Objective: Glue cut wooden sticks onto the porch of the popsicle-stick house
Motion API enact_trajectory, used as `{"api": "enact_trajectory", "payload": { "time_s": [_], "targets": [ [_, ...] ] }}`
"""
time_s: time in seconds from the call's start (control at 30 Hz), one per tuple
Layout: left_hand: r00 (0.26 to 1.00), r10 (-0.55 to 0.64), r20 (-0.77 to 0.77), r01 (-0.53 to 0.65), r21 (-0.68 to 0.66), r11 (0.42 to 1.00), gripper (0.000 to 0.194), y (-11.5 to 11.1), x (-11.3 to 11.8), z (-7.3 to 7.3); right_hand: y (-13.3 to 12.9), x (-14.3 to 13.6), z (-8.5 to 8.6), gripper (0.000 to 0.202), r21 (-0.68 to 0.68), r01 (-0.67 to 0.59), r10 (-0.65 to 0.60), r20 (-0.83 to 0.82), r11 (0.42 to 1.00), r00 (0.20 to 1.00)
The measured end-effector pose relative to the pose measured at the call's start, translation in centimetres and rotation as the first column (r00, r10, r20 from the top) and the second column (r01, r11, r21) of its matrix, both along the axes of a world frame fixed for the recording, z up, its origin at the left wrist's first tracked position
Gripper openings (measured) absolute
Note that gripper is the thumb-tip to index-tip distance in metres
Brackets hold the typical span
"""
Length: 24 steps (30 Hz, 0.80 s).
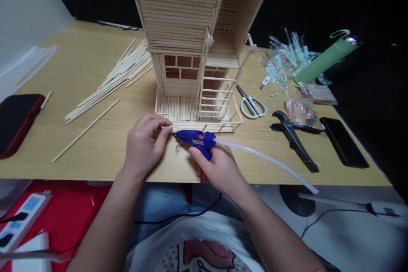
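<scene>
A model house of thin wooden sticks [178, 25] stands upright at the middle of the table. My right hand [216, 163] is wrapped round the handle of a blue glue gun [194, 137], whose nozzle points left, close to my left fingertips. A long clear glue stick [264, 156] runs out of the gun's back toward the right. At the front left corner of the house's base, my left hand [148, 144] pinches with thumb and forefinger; what lies between the fingertips is too small to make out.
Loose sticks [111, 83] lie left of the house, with a single stick [86, 130] nearer. A red-edged phone [21, 121] is at far left. Rightward are scissors [251, 104], a black cutter [296, 142], a black phone [344, 142], a green bottle [325, 61] and plastic-wrapped items [282, 59].
</scene>
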<state>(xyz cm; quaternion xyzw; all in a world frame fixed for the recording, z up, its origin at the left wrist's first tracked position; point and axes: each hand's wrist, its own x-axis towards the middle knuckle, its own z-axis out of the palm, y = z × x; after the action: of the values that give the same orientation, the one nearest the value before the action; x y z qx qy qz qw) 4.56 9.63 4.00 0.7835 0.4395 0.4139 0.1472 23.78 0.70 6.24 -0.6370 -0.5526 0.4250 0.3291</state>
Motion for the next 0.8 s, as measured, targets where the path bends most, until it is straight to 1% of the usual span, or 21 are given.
{"api": "enact_trajectory", "payload": {
  "time_s": [0.23, 0.4, 0.8],
  "targets": [
    [1.0, -0.003, -0.017, 0.003, 0.014, 1.0, 0.008, -0.01, 0.1, -0.17, 0.0, -0.03, -0.16, 0.04, -0.014, 0.013, -0.013, 0.002, 1.0, 1.0],
    [1.0, -0.002, -0.03, 0.003, 0.027, 1.0, 0.006, 0.06, 0.08, -0.26, -0.02, 0.02, -0.12, 0.039, 0.011, 0.013, -0.013, -0.023, 1.0, 1.0],
    [0.999, -0.006, -0.038, 0.007, 0.01, 1.0, 0.007, 0.03, 0.07, -0.21, -0.17, 0.1, -0.22, 0.041, 0.025, 0.021, -0.02, -0.01, 0.999, 1.0]
  ]
}}
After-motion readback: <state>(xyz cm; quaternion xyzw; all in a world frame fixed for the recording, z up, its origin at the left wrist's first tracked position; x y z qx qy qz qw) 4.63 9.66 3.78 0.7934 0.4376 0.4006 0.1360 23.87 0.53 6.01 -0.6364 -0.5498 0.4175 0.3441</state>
